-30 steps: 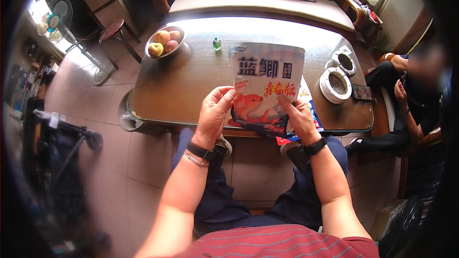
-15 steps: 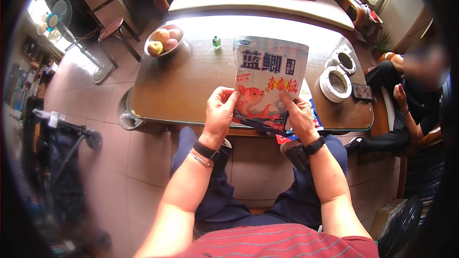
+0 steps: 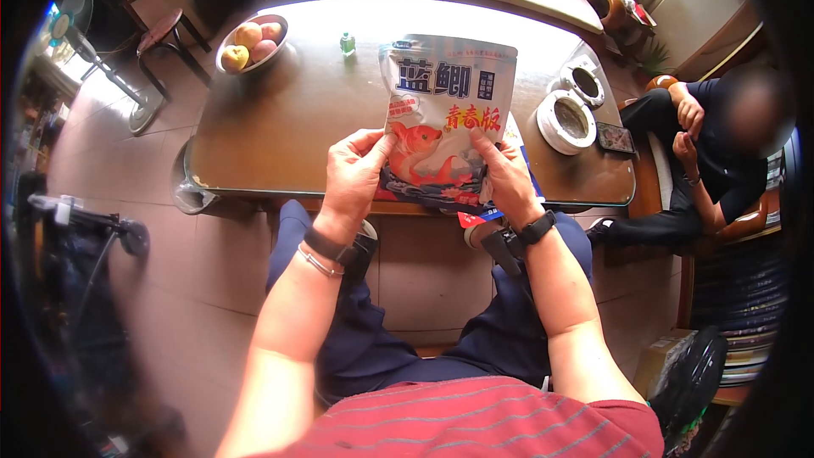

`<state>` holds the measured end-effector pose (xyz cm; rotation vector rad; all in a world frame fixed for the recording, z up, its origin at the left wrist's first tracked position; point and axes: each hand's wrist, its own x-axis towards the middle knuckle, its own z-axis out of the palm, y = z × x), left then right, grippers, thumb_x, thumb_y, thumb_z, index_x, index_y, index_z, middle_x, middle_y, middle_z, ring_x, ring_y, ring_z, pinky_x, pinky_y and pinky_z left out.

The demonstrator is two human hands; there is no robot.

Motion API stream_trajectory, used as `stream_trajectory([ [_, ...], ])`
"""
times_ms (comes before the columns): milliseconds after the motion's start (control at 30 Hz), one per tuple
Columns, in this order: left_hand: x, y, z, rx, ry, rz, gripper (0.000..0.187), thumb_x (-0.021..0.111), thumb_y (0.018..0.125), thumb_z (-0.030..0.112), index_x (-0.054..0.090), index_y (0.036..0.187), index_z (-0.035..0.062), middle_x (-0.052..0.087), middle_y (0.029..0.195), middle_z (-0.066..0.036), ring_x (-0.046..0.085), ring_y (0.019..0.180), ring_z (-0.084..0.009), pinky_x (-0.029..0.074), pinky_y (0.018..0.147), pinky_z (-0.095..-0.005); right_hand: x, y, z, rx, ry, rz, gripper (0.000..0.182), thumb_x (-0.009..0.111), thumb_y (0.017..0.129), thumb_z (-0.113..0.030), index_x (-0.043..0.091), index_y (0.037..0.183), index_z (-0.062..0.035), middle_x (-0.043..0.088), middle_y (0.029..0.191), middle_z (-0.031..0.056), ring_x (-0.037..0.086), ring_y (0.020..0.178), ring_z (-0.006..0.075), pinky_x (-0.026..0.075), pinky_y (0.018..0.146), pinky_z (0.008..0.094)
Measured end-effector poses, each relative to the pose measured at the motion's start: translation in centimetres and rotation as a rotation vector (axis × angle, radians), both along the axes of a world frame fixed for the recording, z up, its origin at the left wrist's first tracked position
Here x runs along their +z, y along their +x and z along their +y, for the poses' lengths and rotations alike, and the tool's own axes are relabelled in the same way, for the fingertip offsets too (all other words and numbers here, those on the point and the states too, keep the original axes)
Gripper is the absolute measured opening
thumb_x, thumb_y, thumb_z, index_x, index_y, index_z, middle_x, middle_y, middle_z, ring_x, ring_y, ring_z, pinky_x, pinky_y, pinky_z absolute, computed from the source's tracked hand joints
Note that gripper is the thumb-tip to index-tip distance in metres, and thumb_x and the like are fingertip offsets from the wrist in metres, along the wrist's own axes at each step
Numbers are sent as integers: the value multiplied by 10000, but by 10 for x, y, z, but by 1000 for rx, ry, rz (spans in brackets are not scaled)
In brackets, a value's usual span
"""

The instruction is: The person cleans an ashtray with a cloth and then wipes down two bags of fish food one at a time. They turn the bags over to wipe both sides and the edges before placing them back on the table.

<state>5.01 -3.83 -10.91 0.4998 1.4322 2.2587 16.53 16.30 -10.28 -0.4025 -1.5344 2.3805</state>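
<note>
Both my hands hold up a silver-white fishing bait pouch (image 3: 441,110) with large Chinese characters and a red fish printed on it. My left hand (image 3: 354,171) pinches its lower left edge, thumb on the front. My right hand (image 3: 510,176) grips the lower right side, also thumb forward. The pouch is upright, tilted back toward me, above the table's near edge. Partly hidden behind my right hand is a blue, white and red packet (image 3: 482,218) at the table's edge.
The glass-topped wooden table (image 3: 280,136) carries a fruit bowl (image 3: 254,66), a small green bottle (image 3: 348,44), a round white container (image 3: 566,123) with its lid open, and a phone (image 3: 615,137). Another person (image 3: 729,144) sits at the right. A bin (image 3: 193,191) stands by the left corner.
The whole view has shifted, so the table and pouch appear further left and higher. Both hands keep their hold on the pouch. The other person's hands have come together.
</note>
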Motion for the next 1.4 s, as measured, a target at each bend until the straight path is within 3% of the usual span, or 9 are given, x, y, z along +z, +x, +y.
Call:
stream_trajectory([
  [467, 7, -9, -10, -222, 297, -426, 231, 673, 988, 182, 652, 1142, 11, 717, 1080, -92, 670, 1001, -147, 544, 916, -307, -2, -1, 9, 94, -160, -19, 373, 667, 995, -225, 612, 1291, -6, 701, 1166, 97, 697, 951, 145, 602, 808, 305],
  [667, -2, -13, -9, -35, 182, -206, 156, 652, 1003, 151, 677, 1090, 25, 723, 1028, -50, 646, 901, -81, 498, 765, -220, -2, -3, 0, 86, -131, -35, 377, 670, 993, -224, 611, 1290, 1, 703, 1163, 93, 696, 954, 141, 597, 823, 304],
  [733, 8, -8, -8, 158, -112, 89, 120, 636, 1012, 134, 682, 1050, 29, 691, 912, 7, 580, 787, -38, 441, 697, -196, -2, -2, 4, 103, -118, -52, 373, 672, 992, -224, 617, 1283, 2, 705, 1160, 93, 693, 956, 138, 593, 826, 303],
  [833, 4, -8, -5, 198, -171, 80, 118, 612, 1025, 134, 670, 1010, 32, 625, 814, 47, 514, 721, -26, 432, 668, -200, -2, -1, 6, 117, -75, -78, 364, 674, 991, -226, 631, 1269, 5, 712, 1144, 93, 689, 945, 133, 586, 822, 300],
  [1033, -1, -12, -2, 458, -453, 382, 168, 609, 1015, 132, 627, 956, -24, 667, 782, -59, 562, 706, -99, 496, 663, -285, 1, 0, 6, 94, 30, -145, 360, 676, 990, -233, 645, 1254, 10, 726, 1096, 88, 689, 900, 126, 578, 797, 297],
  [1167, -6, -16, -1, 456, -350, 373, 189, 606, 1022, 154, 625, 952, -21, 659, 772, -51, 546, 696, -95, 488, 653, -280, 12, 1, -3, 67, 59, -102, 380, 685, 985, -248, 646, 1240, 31, 727, 1081, 95, 684, 885, 117, 574, 770, 291],
  [1267, -11, -12, -6, 200, -258, 260, 190, 580, 1048, 187, 635, 977, 19, 612, 832, 37, 515, 751, -31, 459, 675, -210, 10, 1, -3, 40, 17, -52, 396, 687, 983, -266, 646, 1233, 39, 727, 1072, 97, 680, 872, 115, 569, 754, 288],
  [1333, -5, -7, -7, 230, -462, 369, 194, 576, 1052, 187, 637, 995, 12, 627, 857, 34, 525, 771, -34, 465, 685, -211, -2, 1, 7, 54, 2, -108, 401, 687, 983, -271, 643, 1236, 38, 726, 1067, 96, 680, 877, 117, 570, 754, 289],
  [1400, -8, -4, 0, 257, -436, 382, 191, 574, 1052, 182, 635, 997, 10, 638, 866, 24, 539, 770, -36, 477, 693, -212, -8, 2, 11, 73, -13, -168, 406, 687, 982, -275, 641, 1239, 36, 725, 1063, 95, 680, 882, 119, 570, 755, 290],
])
